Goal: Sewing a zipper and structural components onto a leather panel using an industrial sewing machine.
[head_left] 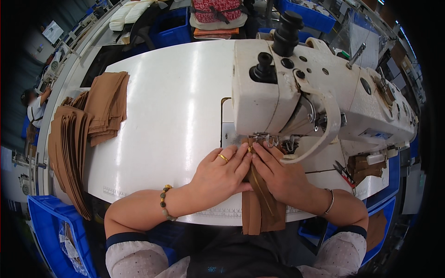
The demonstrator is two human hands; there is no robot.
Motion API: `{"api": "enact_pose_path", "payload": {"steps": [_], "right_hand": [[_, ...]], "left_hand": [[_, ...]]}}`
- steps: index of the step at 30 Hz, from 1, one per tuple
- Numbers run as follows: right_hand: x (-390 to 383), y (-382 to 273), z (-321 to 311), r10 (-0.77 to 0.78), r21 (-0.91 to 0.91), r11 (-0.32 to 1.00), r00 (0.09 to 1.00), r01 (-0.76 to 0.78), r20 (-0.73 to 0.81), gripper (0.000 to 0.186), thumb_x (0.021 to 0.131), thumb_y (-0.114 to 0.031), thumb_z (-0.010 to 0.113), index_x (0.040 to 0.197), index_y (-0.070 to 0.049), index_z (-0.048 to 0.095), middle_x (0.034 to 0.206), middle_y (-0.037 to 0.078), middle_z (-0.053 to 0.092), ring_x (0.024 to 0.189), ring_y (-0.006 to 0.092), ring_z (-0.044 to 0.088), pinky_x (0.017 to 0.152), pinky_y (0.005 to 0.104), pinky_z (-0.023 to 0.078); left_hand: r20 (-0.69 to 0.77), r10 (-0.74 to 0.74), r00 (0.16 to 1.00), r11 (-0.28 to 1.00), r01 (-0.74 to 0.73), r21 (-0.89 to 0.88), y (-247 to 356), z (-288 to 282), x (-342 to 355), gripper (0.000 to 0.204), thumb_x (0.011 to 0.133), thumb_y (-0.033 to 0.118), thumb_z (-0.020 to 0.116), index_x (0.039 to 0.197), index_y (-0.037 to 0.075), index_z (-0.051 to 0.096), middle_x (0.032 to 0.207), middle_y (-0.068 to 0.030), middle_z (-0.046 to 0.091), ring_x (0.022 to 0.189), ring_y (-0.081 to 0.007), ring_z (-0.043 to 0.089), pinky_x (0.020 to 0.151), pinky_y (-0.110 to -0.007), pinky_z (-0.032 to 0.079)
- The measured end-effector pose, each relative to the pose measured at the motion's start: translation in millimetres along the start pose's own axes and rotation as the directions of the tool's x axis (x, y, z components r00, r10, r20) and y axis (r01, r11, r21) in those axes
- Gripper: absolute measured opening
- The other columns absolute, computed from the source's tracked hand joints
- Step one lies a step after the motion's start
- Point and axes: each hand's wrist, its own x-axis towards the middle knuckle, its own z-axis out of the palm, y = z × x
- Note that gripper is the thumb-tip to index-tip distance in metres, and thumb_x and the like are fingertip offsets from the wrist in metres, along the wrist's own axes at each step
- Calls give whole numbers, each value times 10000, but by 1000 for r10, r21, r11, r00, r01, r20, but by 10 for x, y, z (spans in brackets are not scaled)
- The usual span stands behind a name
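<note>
Beneath the head of a white sewing machine lies a brown fabric piece with a zipper running along it. Its lower end hangs over the table's front edge. My left hand grips the fabric from the left, fingers close together and tips near the presser foot. From the right, my right hand holds the same piece, its fingers bent over the zipper. A small gold-coloured zipper slider shows between the fingertips of both hands. The needle point is hidden.
Stacked brown fabric pieces lie at the left, beside another brown pile. Thread snips and brown scraps are at the right. Blue bins stand around the white table. Another person sits far left.
</note>
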Motion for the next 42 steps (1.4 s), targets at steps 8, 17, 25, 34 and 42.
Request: {"api": "enact_pose_path", "payload": {"steps": [8, 17, 25, 34, 42], "right_hand": [[-63, -17, 4, 26, -21, 999, 1000, -26, 3, 482, 819, -93, 651, 1275, 61, 625, 1429, 239, 580, 1264, 393, 607, 942, 457, 562], [-93, 36, 20, 42, -133, 990, 999, -38, 32, 505, 830, -110, 641, 1312, 39, 619, 1455, 226, 563, 1210, 363, 619, 914, 485, 520], [-35, 47, 10, 25, -160, 987, 1000, -26, -10, 390, 849, -182, 660, 1205, -23, 665, 1238, 161, 621, 1002, 302, 606, 872, 486, 495], [-70, 72, 88, 33, -82, 996, 997, -38, -68, 314, 852, -188, 657, 1099, 2, 688, 1136, 214, 681, 970, 360, 660, 1006, 539, 497], [-246, -159, -235, 37, -135, 990, 999, -39, -17, 420, 818, -203, 741, 1137, 61, 671, 1202, 223, 670, 1079, 348, 658, 1024, 497, 510]], "left_hand": [[18, 22, 1000, 999, -21, -38, -19, 22, 17, 687, 832, 491, 727, 1281, -25, 660, 1396, -181, 630, 1226, -289, 570, 987, -402, 518], [2, 37, 999, 998, -37, -55, -72, 86, 90, 692, 811, 476, 744, 1286, -20, 656, 1394, -172, 623, 1201, -285, 570, 990, -395, 515], [1, 23, 1000, 999, -23, -45, -77, 107, 105, 703, 788, 471, 760, 1286, -15, 659, 1390, -166, 628, 1205, -280, 567, 1013, -389, 507], [-87, 129, 988, 989, -123, 78, 24, 84, 90, 640, 847, 430, 734, 1283, -33, 659, 1316, -161, 666, 1168, -276, 588, 982, -388, 531], [-167, 239, 957, 969, -224, 102, -5, 194, 11, 561, 787, 249, 726, 1253, -60, 667, 1212, -185, 719, 1087, -271, 684, 865, -341, 593]]}}
